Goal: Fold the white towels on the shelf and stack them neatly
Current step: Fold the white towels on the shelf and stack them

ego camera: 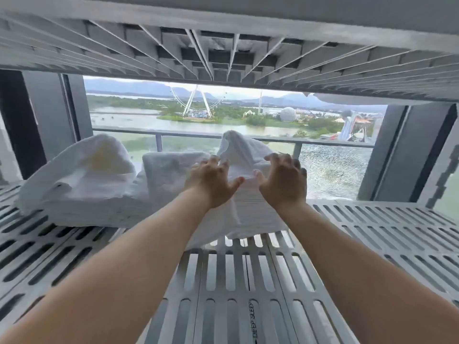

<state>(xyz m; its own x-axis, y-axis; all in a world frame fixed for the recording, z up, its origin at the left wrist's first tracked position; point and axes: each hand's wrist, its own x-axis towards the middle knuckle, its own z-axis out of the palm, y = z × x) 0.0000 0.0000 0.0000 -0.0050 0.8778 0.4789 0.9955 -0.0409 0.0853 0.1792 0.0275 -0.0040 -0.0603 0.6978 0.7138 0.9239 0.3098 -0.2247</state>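
White crumpled towel [236, 150] lies mid grey slatted shelf [372, 232]. Left hand [211, 180] and right hand [283, 182] reach it, fingers bent and spread; hold unclear. Best to grab two corners, pull flat, then fold evenly.

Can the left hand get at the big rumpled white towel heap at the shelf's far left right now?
Probably yes: the left hand is at the crumpled white towel, and only a low folded white towel lies between it and the rumpled white towel heap.
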